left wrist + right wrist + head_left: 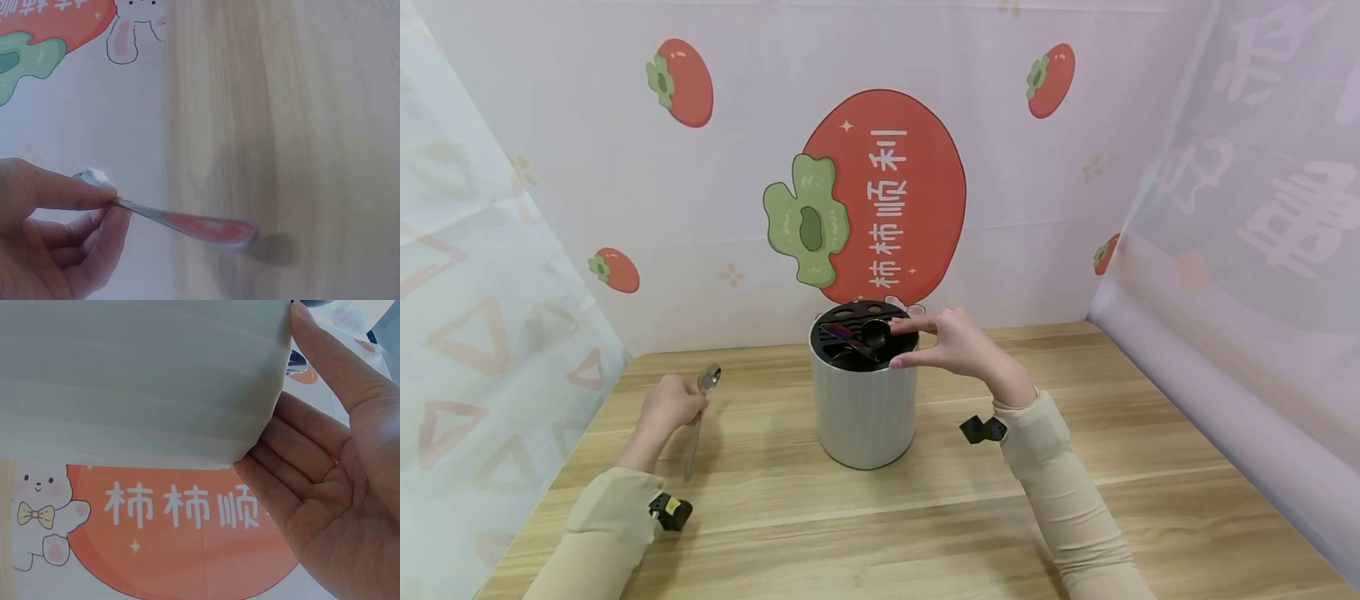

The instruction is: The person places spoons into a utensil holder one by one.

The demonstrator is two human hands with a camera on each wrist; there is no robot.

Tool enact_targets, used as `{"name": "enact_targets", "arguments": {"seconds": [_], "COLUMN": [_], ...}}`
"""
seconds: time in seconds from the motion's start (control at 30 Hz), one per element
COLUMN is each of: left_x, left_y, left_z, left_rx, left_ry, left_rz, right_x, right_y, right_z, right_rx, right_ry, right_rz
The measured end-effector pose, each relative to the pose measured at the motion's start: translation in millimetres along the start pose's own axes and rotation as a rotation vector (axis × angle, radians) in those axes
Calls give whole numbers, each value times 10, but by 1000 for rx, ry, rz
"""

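My left hand (672, 402) pinches a shiny metal spoon (708, 379) between thumb and fingers, its bowl up and its handle slanting down over the table. In the left wrist view the spoon's handle (212, 229) mirrors a reddish tint, and the bowl is partly behind the fingers. A white ribbed utensil holder (865, 417) with a black slotted top stands at the table's middle. My right hand (958, 343) is at its right rim, thumb and fingers stretched apart and fairly straight. Dark, shiny utensils (876, 335) rest in the holder's top, close to those fingertips.
The wooden table (820, 533) ends against a white backdrop (730, 208) printed with red persimmons and writing. Light cloth walls stand at both sides. A small black camera (672, 510) is on the left wrist, another (982, 429) on the right.
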State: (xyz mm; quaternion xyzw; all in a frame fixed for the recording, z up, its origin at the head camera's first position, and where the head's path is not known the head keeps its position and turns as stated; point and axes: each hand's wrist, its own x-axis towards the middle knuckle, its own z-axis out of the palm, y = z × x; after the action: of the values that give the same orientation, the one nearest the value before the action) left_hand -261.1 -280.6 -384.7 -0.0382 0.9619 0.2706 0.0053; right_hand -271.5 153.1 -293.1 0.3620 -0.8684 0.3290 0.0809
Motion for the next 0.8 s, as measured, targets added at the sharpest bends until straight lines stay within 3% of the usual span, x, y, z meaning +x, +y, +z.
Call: {"name": "enact_targets", "arguments": {"seconds": [0.37, 0.8], "left_x": [-30, -77], "left_y": [183, 413], "left_z": [-27, -27], "left_rx": [4, -43], "left_ry": [65, 114], "left_rz": [69, 50], "right_x": [1, -5], "right_y": [-5, -11], "right_z": [1, -5], "right_rx": [-2, -6], "right_ry": [3, 6], "right_rz": [-2, -6]}}
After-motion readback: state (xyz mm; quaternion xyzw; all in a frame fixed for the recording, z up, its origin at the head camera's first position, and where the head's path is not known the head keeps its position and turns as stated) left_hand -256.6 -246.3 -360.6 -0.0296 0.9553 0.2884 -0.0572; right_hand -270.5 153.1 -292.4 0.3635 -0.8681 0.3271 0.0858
